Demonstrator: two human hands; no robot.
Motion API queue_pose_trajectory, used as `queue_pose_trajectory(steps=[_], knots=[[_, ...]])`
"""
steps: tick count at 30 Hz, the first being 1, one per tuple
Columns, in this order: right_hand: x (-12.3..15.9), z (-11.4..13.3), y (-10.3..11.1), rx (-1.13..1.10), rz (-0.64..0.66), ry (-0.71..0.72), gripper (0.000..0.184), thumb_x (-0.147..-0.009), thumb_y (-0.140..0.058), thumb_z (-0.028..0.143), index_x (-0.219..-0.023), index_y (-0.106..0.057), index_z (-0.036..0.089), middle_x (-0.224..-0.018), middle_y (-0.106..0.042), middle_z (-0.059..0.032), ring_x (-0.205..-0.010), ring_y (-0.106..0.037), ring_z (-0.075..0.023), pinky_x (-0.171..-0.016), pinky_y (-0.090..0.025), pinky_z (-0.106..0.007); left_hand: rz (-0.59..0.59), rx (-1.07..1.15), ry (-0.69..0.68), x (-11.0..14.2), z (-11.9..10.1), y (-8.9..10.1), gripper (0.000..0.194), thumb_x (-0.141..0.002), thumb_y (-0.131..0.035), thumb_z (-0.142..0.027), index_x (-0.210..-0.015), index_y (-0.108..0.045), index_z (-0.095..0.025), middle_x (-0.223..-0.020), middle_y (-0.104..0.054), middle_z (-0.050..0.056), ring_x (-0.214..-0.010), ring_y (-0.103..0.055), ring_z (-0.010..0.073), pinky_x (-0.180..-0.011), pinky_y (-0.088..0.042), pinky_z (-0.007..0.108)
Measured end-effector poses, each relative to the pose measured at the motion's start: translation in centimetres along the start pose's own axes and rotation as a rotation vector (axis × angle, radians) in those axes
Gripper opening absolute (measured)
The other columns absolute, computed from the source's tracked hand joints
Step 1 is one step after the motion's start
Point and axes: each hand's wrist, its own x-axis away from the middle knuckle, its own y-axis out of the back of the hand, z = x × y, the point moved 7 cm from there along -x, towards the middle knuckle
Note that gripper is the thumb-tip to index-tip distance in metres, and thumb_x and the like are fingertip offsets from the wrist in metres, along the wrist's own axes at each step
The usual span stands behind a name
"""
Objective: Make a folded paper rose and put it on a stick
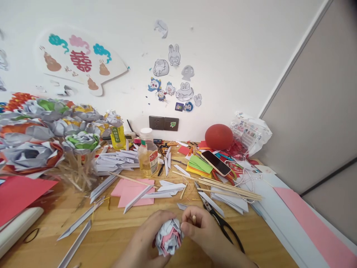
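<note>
My left hand is closed around a folded paper flower, white with pink folds, near the front of the wooden table. At the flower's right side is my right hand, its thumb and fingers closed beside the outer petals. The tip of a wooden stick pokes up between its fingers; how much more of it lies in the hand is hidden. Black-handled scissors lie just beyond the right hand. Folded white paper strips and pink paper sheets lie ahead of both hands.
A glue bottle stands mid-table. Finished paper flowers crowd the left. To the right are wooden sticks, a phone, coloured paper and a red balloon. A wall rises behind the table.
</note>
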Motion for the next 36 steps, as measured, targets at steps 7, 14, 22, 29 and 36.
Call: queue_pose_trajectory(steps=[7, 14, 22, 29, 36], knots=[[0.0, -0.1, -0.4, 0.09, 0.075, 0.002, 0.046, -0.074, -0.058, 0.061, -0.066, -0.046, 0.018, -0.058, -0.035, 0.0059, -0.054, -0.03, -0.0089, -0.048, -0.022, -0.021, 0.165, 0.006, -0.071, 0.1, 0.2, -1.3, 0.073, -0.059, -0.046, 0.006, -0.121, -0.041, -0.032, -0.101, -0.061, 0.001, -0.091, -0.06, 0.017, -0.075, -0.048, 0.023], [0.3, 0.3, 0.2, 0.251, 0.043, -0.068, 0.023, -0.077, -0.055, 0.038, -0.067, -0.05, 0.018, -0.062, -0.043, 0.0036, -0.059, -0.04, -0.0114, -0.053, -0.031, -0.022, 0.243, -0.011, 0.001, 0.5, 1.2, -2.0, 0.079, -0.056, -0.043, 0.008, -0.124, -0.039, -0.032, -0.105, -0.058, 0.002, -0.095, -0.057, 0.0181, -0.078, -0.046, 0.026], [1.2, 3.1, -0.6, 0.752, 0.069, 0.409, 0.016, -0.083, -0.046, 0.022, -0.07, -0.054, 0.019, -0.065, -0.058, 0.001, -0.06, -0.048, -0.0124, -0.059, -0.033, -0.023, 0.205, -0.013, 0.061, 0.3, 1.0, -2.0, 0.057, -0.059, -0.046, 0.004, -0.108, -0.048, -0.026, -0.094, -0.06, 0.0, -0.085, -0.059, 0.0161, -0.073, -0.046, 0.023], [0.4, 1.7, 0.5, 0.621, 0.005, 0.214, 0.026, -0.085, -0.051, 0.039, -0.07, -0.058, 0.02, -0.06, -0.056, 0.0022, -0.056, -0.05, -0.0122, -0.052, -0.034, -0.021, 0.262, 0.009, 0.135, 0.3, 1.2, -2.3, 0.041, -0.059, -0.048, -0.001, -0.093, -0.053, -0.022, -0.084, -0.059, -0.001, -0.072, -0.058, 0.0144, -0.064, -0.045, 0.021], [1.4, 3.3, -0.7, 0.934, -0.102, 0.42, 0.023, -0.089, -0.045, 0.03, -0.074, -0.059, 0.02, -0.065, -0.062, -0.0013, -0.059, -0.054, -0.0147, -0.056, -0.032, -0.025, 0.207, -0.032, 0.172, 0.5, 1.9, -2.0, 0.043, -0.061, -0.049, 0.0, -0.097, -0.053, -0.022, -0.088, -0.06, 0.001, -0.078, -0.058, 0.0168, -0.068, -0.045, 0.024]])
